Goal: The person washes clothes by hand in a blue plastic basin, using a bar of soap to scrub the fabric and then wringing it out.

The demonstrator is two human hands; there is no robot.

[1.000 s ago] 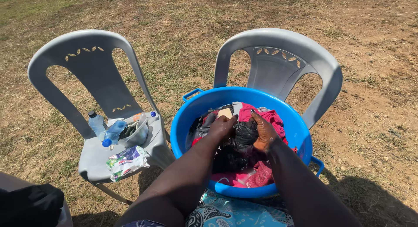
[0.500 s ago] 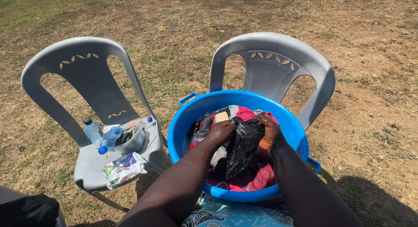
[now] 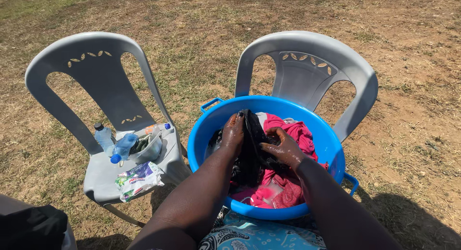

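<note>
The blue basin (image 3: 331, 144) sits on the seat of the right-hand grey chair (image 3: 307, 58); everything else is placed from it. Inside the basin, toward its left half, a wet black garment (image 3: 252, 149) stands bunched up above the other washing; the left hand (image 3: 234, 133) is closed around the garment's left side, fingers curled over its top edge near the basin's far rim; the right hand (image 3: 283, 148) is clenched on the same garment from the right, knuckles up, just beside the left hand with the dark cloth pinched between them. Under and to the right of the hands a red-pink cloth (image 3: 293, 130) lies heaped against the basin's right wall and spreads down to its near rim; a pale grey piece shows at the far side, behind the garment.

Left of the basin, touching or nearly touching it, stands a second grey chair (image 3: 84, 58); on its seat are two plastic bottles (image 3: 113, 142) with a dark and a blue cap, a small clear tub beside them, and a printed detergent sachet (image 3: 139, 179) near the seat's front edge. Below the basin's near rim a patterned turquoise cloth (image 3: 259, 233) covers the person's lap; dry grass and bare earth surround both chairs.
</note>
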